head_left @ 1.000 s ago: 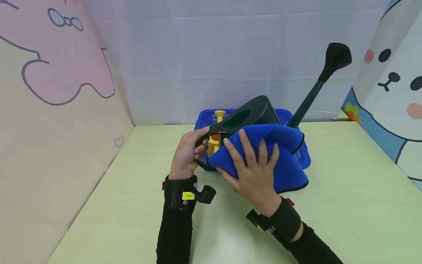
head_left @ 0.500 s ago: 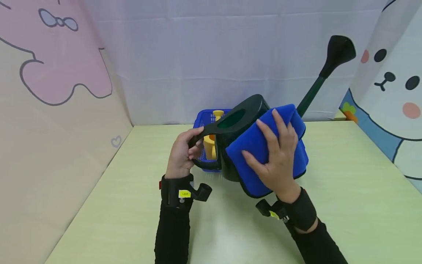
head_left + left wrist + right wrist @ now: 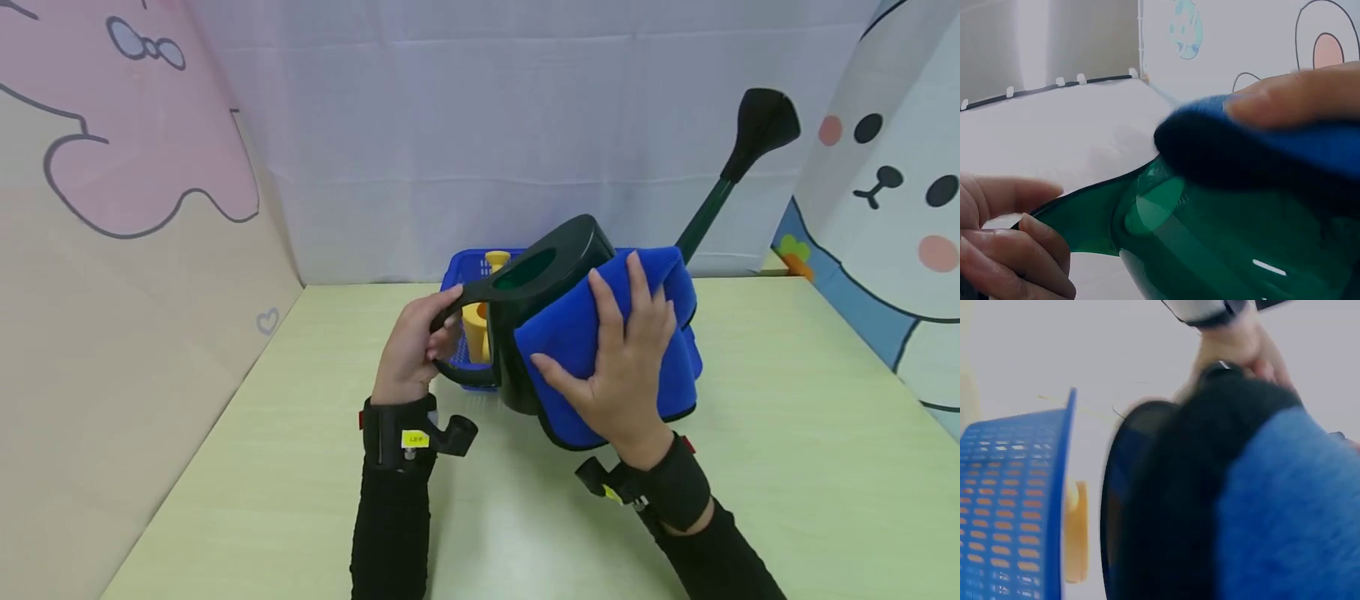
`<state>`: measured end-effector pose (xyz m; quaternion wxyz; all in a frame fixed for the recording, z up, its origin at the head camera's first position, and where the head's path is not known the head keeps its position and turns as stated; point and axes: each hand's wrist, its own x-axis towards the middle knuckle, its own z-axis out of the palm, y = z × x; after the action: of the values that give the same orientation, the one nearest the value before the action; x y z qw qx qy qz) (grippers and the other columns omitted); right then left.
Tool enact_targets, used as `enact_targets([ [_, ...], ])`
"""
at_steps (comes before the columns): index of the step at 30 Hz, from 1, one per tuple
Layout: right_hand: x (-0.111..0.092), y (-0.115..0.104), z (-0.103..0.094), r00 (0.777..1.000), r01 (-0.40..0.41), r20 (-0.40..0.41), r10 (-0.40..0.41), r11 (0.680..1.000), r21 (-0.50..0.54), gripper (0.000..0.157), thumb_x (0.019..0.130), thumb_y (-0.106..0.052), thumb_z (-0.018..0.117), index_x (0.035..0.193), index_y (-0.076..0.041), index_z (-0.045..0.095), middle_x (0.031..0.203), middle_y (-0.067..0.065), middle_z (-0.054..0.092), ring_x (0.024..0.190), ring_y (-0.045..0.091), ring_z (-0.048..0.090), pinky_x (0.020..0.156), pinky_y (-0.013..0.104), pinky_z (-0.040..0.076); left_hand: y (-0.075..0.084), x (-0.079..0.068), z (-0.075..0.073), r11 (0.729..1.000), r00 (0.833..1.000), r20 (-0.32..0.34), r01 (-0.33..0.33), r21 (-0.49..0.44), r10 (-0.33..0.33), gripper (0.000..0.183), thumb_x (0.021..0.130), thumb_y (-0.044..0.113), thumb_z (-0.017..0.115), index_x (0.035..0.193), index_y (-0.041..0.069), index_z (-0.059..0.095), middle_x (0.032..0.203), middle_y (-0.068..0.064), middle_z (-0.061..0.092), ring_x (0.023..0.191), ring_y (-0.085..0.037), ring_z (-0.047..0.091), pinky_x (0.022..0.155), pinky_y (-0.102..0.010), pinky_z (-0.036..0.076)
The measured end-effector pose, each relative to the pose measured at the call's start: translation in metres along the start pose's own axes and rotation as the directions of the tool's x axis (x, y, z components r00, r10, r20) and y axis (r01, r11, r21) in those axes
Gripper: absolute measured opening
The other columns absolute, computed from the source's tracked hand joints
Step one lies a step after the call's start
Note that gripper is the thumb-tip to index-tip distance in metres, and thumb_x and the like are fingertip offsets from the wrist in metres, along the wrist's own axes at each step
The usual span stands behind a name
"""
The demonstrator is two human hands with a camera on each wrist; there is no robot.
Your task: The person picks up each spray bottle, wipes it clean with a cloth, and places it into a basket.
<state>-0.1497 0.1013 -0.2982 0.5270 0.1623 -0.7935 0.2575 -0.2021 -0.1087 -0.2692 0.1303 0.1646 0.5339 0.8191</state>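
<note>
My left hand (image 3: 408,346) grips the handle of a dark green watering can (image 3: 517,367), fingers curled round it. The can is tilted, and its long spout with a black rose (image 3: 767,125) points up to the right. Over the can's side lies a folded blue cloth (image 3: 558,333) with black edging. My right hand (image 3: 630,375) presses this cloth with fingers spread and mostly straight. In the left wrist view the cloth's dark edge overlaps the shiny green can body (image 3: 1229,250). The cloth (image 3: 1297,506) fills much of the right wrist view; it hides part of the can.
Behind the can stands a blue perforated basket (image 3: 459,271) on the pale green table (image 3: 300,467). It holds yellow items (image 3: 475,333), partly hidden. A white curtain (image 3: 450,142) hangs at the table's far edge, with cartoon-painted panels on both sides.
My right hand and the cloth have moved right along the can from the handle side, uncovering its lower left body. Over the last half second they shift only slightly. My left hand keeps its grip.
</note>
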Motion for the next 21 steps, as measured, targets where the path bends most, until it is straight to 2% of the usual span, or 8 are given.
enact_targets([
  [3,-0.008,-0.009,0.007,0.997,0.072,0.027,-0.07,0.995,-0.063,0.094,0.071,-0.076,0.046,0.142,-0.017,0.029,0.15,0.015,0.018,0.137,0.04,0.016,0.107,0.062,0.007,0.0,-0.001,-0.002,0.998,0.999,0.022,-0.025,0.05,0.024,0.026,0.089,0.011,0.047,0.064,0.013,0.051,0.046,0.007,0.035,0.04,-0.007,0.033,0.04,-0.018,0.024],
  [6,-0.017,-0.017,0.013,0.988,0.141,0.087,-0.13,0.982,-0.13,0.097,0.071,-0.075,0.045,0.145,-0.015,0.022,0.152,0.015,0.012,0.139,0.042,0.009,0.107,0.064,0.003,0.0,-0.002,-0.003,0.998,0.999,0.03,-0.032,0.058,0.03,0.016,0.085,0.003,0.046,0.072,0.011,0.053,0.05,0.005,0.037,0.042,-0.008,0.034,0.041,-0.019,0.024],
  [10,-0.024,-0.022,0.016,0.979,0.18,0.134,-0.156,0.964,-0.194,0.101,0.069,-0.068,0.056,0.145,-0.013,0.019,0.152,0.017,0.01,0.139,0.045,0.006,0.106,0.065,0.004,0.0,-0.002,-0.003,0.998,0.999,0.028,-0.033,0.056,0.031,0.015,0.082,-0.001,0.044,0.074,0.009,0.053,0.049,0.005,0.037,0.042,-0.008,0.033,0.041,-0.019,0.024],
  [14,-0.02,-0.018,0.013,0.988,0.119,0.114,-0.101,0.979,-0.168,0.1,0.071,-0.071,0.051,0.145,-0.012,0.018,0.151,0.017,0.012,0.138,0.045,0.01,0.106,0.065,0.006,-0.001,-0.001,-0.003,0.997,0.998,0.019,-0.056,0.06,0.055,0.023,0.08,-0.002,0.043,0.062,0.012,0.049,0.045,0.008,0.036,0.039,-0.007,0.032,0.04,-0.019,0.023],
  [16,-0.014,-0.013,0.008,0.995,0.061,0.084,-0.052,0.992,-0.112,0.098,0.072,-0.073,0.048,0.145,-0.013,0.019,0.151,0.017,0.013,0.139,0.043,0.011,0.107,0.064,0.007,-0.001,0.0,-0.003,0.996,0.997,0.022,-0.076,0.054,0.075,0.029,0.079,-0.004,0.042,0.056,0.013,0.045,0.043,0.01,0.035,0.038,-0.006,0.031,0.04,-0.019,0.022],
  [18,-0.008,-0.006,0.003,0.999,0.002,0.053,0.0,0.999,-0.038,0.1,0.07,-0.073,0.051,0.144,-0.013,0.022,0.15,0.017,0.016,0.139,0.04,0.013,0.109,0.062,0.008,-0.001,0.0,-0.005,0.994,0.995,0.029,-0.096,0.044,0.095,0.033,0.078,-0.005,0.04,0.053,0.015,0.041,0.041,0.011,0.035,0.036,-0.005,0.03,0.039,-0.02,0.019],
  [21,0.001,0.005,-0.005,0.997,-0.065,0.038,0.063,0.997,0.052,0.101,0.068,-0.074,0.054,0.141,-0.01,0.026,0.15,0.017,0.02,0.14,0.035,0.016,0.11,0.058,0.012,-0.001,0.0,-0.007,0.993,0.992,0.05,-0.118,0.028,0.116,0.034,0.078,-0.006,0.038,0.051,0.016,0.039,0.041,0.011,0.034,0.036,-0.004,0.03,0.04,-0.022,0.015],
])
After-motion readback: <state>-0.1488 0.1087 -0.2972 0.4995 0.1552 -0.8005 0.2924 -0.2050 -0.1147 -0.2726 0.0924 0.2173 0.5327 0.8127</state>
